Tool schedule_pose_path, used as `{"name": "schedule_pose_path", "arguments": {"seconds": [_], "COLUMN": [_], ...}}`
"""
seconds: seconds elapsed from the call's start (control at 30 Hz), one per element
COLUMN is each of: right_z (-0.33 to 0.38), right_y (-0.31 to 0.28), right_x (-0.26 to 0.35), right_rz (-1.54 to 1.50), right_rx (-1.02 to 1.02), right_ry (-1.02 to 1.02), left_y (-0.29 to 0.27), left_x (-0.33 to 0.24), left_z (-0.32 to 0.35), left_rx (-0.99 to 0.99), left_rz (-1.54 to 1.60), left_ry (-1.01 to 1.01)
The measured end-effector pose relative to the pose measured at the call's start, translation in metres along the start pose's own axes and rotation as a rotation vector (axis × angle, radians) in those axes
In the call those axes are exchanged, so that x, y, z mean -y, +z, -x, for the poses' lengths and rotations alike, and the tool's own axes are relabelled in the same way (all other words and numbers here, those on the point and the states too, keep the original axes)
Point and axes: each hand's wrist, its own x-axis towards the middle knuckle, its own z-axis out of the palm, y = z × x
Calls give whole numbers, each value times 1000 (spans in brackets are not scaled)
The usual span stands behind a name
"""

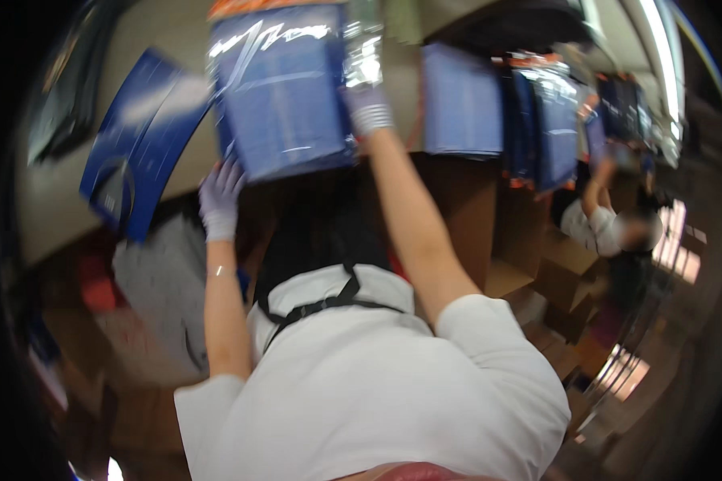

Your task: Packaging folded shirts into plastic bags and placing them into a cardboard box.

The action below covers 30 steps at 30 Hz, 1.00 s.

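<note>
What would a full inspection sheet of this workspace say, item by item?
surface: pale beige surface behind the bag, blurred.
job's things: blue bag with a silver side strip and an orange top edge, held up.
clutter: curved blue sheet on the left; grey sack-like bundle below it; open cardboard boxes.
hands: gloved right hand grips the bag's silver edge; gloved left hand is at its lower corner, grip too blurred to judge.
cables: nothing seen.
surroundings: row of similar blue bags to the right; a co-worker in white reaching toward them.
</note>
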Motion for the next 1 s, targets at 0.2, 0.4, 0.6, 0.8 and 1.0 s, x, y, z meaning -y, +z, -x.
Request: {"name": "schedule_pose_path", "arguments": {"seconds": [0.2, 0.4, 0.6, 0.8, 1.0], "right_z": [66, 129, 89, 11, 1], "right_y": [-123, -420, -500, -409, -412], "right_x": [111, 44, -55, -184, -220], "right_rz": [-173, 420, 830, 791, 861], "right_rx": [146, -285, -693, -395, -334], "right_ry": [-83, -131, -11, -120, -212], "left_y": [-30, -56, -46, 28, 52], "left_x": [-10, -27, -27, -27, -78], "left_z": [12, -3, 7, -20, -26], "left_rx": [-132, -113, -440, -430, -744], "left_rz": [-86, -135, -388, -1615, -2495], "left_ry": [-47, -30, 169, 710, 533]}}
